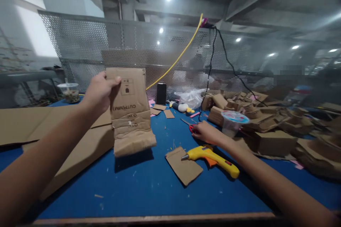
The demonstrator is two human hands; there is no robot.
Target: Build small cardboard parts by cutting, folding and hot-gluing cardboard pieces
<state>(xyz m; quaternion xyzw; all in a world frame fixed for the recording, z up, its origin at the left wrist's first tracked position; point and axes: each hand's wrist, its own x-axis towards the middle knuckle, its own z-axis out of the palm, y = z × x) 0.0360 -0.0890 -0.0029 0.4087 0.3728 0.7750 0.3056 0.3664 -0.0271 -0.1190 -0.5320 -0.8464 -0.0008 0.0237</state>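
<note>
Across the blue tabletop (144, 198), cardboard sheets (82, 152) lie at left and a heap of cut cardboard (277, 142) at right. Left of centre, the left hand's grip (99, 90) pinches a creased, printed cardboard strip (133, 97) near its top corner, raised upright. A yellow glue gun (195, 151) rests partly over a small cardboard square (184, 171). Beyond, the right hand's grip (206, 132) is at red-handled scissors (191, 128); whether closed, I cannot tell.

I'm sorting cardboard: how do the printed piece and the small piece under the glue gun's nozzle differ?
The printed piece is larger and creased; the small piece looks flatter. The left hand holds the printed piece up; the small piece lies on the table. Both are brown cardboard.
</note>
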